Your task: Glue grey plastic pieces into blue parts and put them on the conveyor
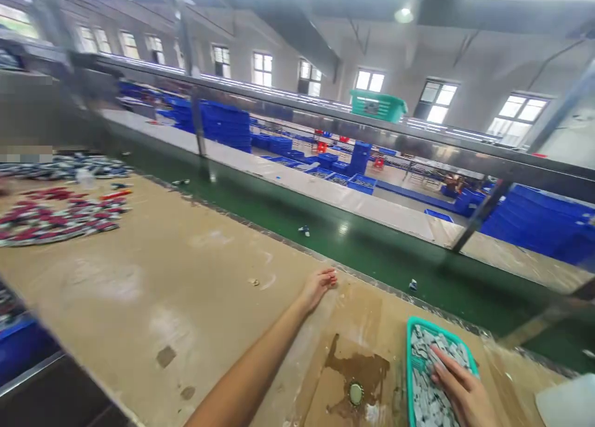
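My left hand reaches out over the tan worktable near its far edge, fingers curled loosely, touching the tabletop, with nothing visible in it. My right hand lies flat with fingers stretched out on top of the small grey parts filling a teal basket at the lower right. A small round metal piece lies on a brown stain between my arms.
A green conveyor belt runs past the table's far edge with a few small parts on it. Piles of red and dark parts lie at the left. Blue crates and a teal crate stand beyond a metal rail.
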Available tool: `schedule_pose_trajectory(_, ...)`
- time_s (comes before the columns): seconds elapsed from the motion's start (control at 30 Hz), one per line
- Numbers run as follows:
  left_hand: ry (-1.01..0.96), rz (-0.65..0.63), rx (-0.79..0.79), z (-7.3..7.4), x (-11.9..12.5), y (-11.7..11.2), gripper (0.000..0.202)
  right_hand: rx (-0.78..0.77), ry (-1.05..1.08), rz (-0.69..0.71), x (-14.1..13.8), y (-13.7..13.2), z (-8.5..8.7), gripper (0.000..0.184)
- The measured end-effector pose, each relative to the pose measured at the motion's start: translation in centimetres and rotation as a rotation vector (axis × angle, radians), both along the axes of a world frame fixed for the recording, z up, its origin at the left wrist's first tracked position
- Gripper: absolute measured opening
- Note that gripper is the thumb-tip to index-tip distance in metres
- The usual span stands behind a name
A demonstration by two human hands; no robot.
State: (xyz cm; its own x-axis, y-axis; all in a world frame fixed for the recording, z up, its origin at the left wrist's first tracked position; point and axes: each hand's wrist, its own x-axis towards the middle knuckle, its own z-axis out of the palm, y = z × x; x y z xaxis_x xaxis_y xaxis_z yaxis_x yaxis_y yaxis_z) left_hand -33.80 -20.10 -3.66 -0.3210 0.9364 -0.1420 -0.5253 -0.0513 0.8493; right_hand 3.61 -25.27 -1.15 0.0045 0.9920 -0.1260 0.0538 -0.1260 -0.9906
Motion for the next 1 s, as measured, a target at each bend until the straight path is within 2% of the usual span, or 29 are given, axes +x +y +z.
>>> schedule_pose_trajectory(0.07,0.164,0.008,-0.013,0.1,0.7,0.0,0.015,-0.075,0.138,0.004,-0.9,-0.1,0.7,0.059)
schedule_pose_trajectory(0.23,0.69,-0.018,-0.087,0.7,3.2,1.3,0.01,-0.073,0.346,0.02,-2.0,-0.3,1.7,0.053)
schedule_pose_trajectory(0.37,1.062,-0.122,-0.011,2.0,6.7,4.3,0.028,-0.065,0.412,0.055,-2.0,-0.5,1.7,0.055)
schedule_pose_trajectory(0.47,1.223,-0.287,0.141,2.9,10.2,7.6,0.047,-0.071,0.413,0.053,-1.8,-0.3,1.5,0.057)
schedule_pose_trajectory(0.6,1.325,-0.497,0.236,3.2,14.0,12.2,0.057,-0.066,0.406,0.04,-1.7,-0.1,1.1,0.056)
schedule_pose_trajectory(0.73,1.353,-0.618,0.219,3.2,14.8,15.2,0.062,-0.065,0.404,0.057,-1.8,-0.2,1.1,0.049)
schedule_pose_trajectory(0.87,1.311,-0.67,0.177,3.4,13.7,16.2,0.038,-0.089,0.383,0.085,-1.9,-0.4,1.4,0.05)
schedule_pose_trajectory(1.0,1.179,-0.602,0.124,3.7,12.8,16.1,0.015,-0.093,0.355,0.112,-1.9,-0.5,1.4,0.057)
